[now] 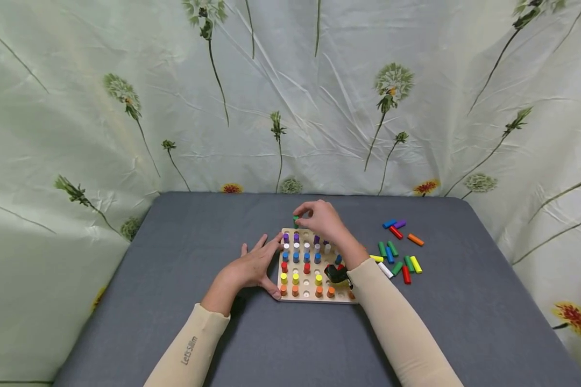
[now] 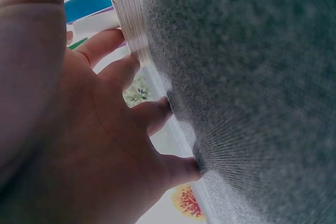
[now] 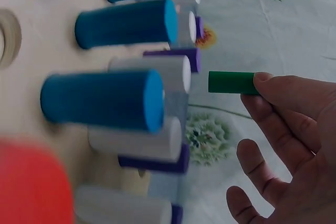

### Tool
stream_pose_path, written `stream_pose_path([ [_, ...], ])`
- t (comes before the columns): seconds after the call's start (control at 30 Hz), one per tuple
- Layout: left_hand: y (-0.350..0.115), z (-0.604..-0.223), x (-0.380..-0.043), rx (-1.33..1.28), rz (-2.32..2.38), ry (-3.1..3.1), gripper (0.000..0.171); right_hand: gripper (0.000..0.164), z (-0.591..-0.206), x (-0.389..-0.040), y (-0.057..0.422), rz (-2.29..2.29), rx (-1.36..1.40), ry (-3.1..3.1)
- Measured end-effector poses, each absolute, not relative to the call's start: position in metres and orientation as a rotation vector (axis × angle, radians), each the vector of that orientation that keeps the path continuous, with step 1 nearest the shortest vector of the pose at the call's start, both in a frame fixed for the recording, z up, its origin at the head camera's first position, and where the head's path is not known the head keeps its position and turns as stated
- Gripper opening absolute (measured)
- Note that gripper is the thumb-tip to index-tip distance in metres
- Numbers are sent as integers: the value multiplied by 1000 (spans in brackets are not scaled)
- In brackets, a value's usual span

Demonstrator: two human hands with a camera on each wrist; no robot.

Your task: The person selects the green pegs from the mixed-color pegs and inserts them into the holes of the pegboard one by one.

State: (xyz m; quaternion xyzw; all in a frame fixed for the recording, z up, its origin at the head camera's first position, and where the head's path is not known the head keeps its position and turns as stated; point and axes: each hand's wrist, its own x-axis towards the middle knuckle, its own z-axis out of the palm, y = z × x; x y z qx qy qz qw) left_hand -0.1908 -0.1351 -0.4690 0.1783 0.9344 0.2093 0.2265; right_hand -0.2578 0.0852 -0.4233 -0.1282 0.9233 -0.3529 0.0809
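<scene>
My right hand (image 1: 321, 221) pinches a green peg (image 3: 231, 82) between thumb and fingertips, above the far edge of a wooden pegboard (image 1: 300, 300). In the right wrist view the peg is clear of the board, beyond the standing blue pegs (image 3: 126, 23), white pegs and purple pegs. My left hand (image 1: 253, 267) lies at the board's left side with fingers spread, its thumb by the near left corner. Rows of orange, yellow, red, blue, white and purple pegs stand in the board, with some holes bare. My right forearm hides part of the board's right side.
Right of the board, several loose pegs lie scattered on the grey tabletop (image 1: 465, 301), among them an orange peg (image 1: 415, 239), a red peg (image 1: 406, 274) and a purple peg (image 1: 399, 223). A flower-patterned curtain (image 1: 329, 107) hangs behind the table.
</scene>
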Motion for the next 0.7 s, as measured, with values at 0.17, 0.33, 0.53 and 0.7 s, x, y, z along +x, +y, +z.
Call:
stream_pose_path([
  [0.17,-135,-469,-190,503,578,2580,147,18,-428,-260,75,-1015,-424,2756],
  [0.33,-134,-468,-190,493,579,2573,151,17,-432,-261,70,-1025,-427,2743],
  [0.53,-135,-469,-190,489,575,2575,151,16,-440,-264,66,-1026,-391,2723],
  [0.7,-136,-469,-190,497,579,2574,151,15,-444,-266,63,-1023,-379,2709],
])
